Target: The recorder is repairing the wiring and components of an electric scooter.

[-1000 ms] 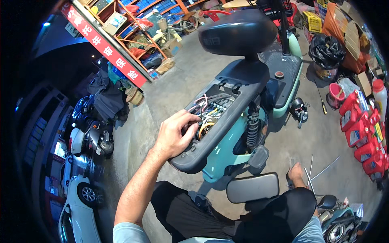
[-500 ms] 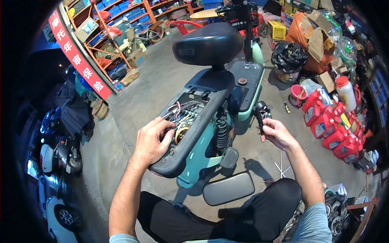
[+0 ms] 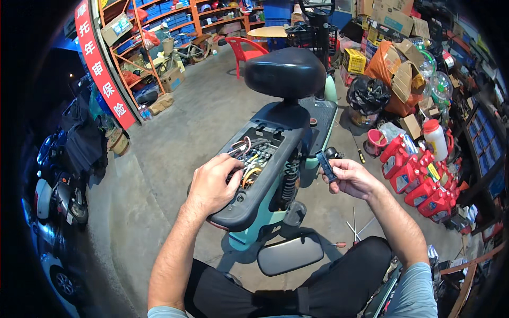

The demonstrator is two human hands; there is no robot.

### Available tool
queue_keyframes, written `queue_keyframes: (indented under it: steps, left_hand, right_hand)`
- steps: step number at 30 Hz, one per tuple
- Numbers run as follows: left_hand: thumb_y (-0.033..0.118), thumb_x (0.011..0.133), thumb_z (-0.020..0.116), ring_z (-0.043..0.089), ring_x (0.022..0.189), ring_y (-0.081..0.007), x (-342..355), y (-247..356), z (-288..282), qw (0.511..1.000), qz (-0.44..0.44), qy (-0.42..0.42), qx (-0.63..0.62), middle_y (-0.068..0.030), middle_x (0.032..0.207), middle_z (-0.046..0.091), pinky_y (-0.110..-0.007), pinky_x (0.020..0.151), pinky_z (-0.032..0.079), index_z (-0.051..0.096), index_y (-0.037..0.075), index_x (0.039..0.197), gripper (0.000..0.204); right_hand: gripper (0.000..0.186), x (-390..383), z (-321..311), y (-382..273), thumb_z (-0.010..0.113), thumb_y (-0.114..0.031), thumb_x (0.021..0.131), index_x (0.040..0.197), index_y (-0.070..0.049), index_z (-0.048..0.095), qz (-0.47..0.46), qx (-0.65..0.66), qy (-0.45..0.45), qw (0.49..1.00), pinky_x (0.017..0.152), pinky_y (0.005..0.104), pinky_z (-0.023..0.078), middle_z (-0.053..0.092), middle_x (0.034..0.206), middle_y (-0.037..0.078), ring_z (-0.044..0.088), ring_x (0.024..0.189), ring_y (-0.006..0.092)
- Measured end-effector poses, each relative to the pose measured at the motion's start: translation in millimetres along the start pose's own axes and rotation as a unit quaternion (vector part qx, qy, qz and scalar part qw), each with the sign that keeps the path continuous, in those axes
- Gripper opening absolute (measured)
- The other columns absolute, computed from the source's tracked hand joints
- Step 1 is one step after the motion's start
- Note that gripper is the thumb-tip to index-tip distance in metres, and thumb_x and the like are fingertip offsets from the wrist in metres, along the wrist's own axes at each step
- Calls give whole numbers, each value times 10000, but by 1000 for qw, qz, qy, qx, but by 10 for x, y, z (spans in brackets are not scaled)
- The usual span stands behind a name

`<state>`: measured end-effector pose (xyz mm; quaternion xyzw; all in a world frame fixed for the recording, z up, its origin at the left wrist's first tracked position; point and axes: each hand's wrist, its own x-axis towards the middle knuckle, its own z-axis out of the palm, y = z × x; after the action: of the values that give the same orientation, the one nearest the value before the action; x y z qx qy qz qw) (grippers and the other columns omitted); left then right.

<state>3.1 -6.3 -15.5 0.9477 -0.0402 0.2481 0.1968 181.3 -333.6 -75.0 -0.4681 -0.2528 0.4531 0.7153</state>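
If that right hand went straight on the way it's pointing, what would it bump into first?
The dark part in the right hand would lead, probably meeting the coil spring on the scooter; depth is unclear, so it might pass above.

On the left of the scooter, we see wide bare floor, so a hand could pass there freely. The box is open from above, but the seat stands high at its far end. The wires lie crowded and leave little room near our left grip. Between our right grip and the red jugs is free floor. A black cushion lies low before our knees.
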Motion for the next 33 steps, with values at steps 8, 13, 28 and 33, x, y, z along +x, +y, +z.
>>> queue_keyframes:
  steps: [8,13,28,33]
  left_hand:
    - [113,860,662,664,834,-293,-16,-3,-9,1000,4,9,-9,-116,924,652,-394,746,543,684,45,987,146]
    - [105,866,659,660,855,-287,-30,-34,0,1000,7,16,7,-110,927,648,-397,749,542,686,51,984,133]
    - [56,857,652,632,746,-253,16,34,-15,999,-4,34,30,-112,857,607,-359,690,512,677,27,1002,149]
    - [53,854,649,630,738,-246,27,32,-14,999,-8,30,36,-112,859,610,-357,686,511,677,24,1004,155]
  right_hand:
    - [263,628,399,-578,611,-204,982,1172,-22,611,-22,-172,-4,985,664,235,515,666,941,46,647,713,112]
    - [206,867,635,-541,579,-162,983,1122,-14,614,-86,-225,79,967,630,225,487,637,859,3,630,668,86]
    - [264,1068,715,-430,632,-148,879,1070,31,663,-195,-547,109,807,764,374,563,716,904,171,710,803,257]
    - [262,1040,746,-545,620,-154,858,1032,29,690,-156,-547,123,813,837,387,551,723,919,201,715,899,304]
